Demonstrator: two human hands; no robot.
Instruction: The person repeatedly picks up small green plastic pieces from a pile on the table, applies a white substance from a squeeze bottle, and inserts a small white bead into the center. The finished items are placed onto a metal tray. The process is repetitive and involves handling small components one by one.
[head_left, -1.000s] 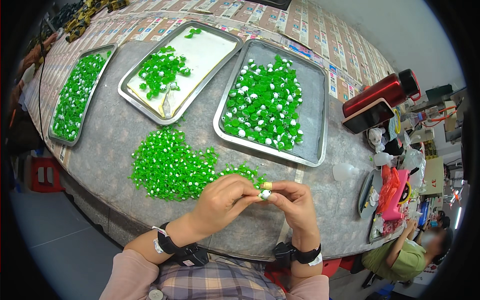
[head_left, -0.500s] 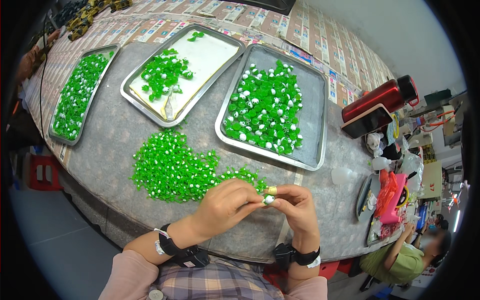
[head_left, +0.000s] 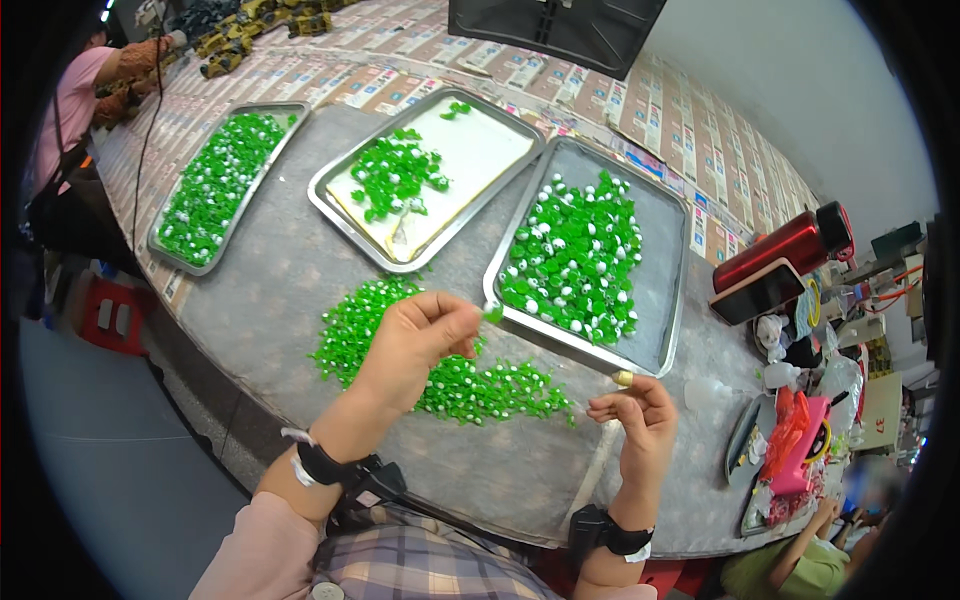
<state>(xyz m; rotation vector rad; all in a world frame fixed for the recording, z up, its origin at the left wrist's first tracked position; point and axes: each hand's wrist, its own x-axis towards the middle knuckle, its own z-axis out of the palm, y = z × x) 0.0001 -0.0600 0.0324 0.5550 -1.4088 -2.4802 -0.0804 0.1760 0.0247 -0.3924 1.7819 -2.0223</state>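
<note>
At the tips of my left hand's (head_left: 425,335) closed thumb and fingers is a small green plastic piece with a white ball (head_left: 492,312), slightly blurred, close to the front rim of the right-hand metal tray (head_left: 580,352). My right hand (head_left: 642,420) hovers over the table to the right, fingers loosely curled and apart, nothing visible in them; yellow tape wraps one fingertip. Below and behind my left hand spreads a pile of small green pieces with white dots (head_left: 490,388), partly hidden by that hand. The right-hand tray holds a heap of green and white ball pieces (head_left: 570,260).
A lined tray (head_left: 490,130) and a narrower tray (head_left: 222,185) hold more green pieces. A red bottle (head_left: 770,250) and a phone (head_left: 755,292) lie at the right, beyond a pink container (head_left: 800,455). Other people sit or stand at the table's left and right sides.
My hands have parted: the left has moved up toward the right-hand tray with the green and white piece, and the right has drawn off to the right. The whole view has shifted.
</note>
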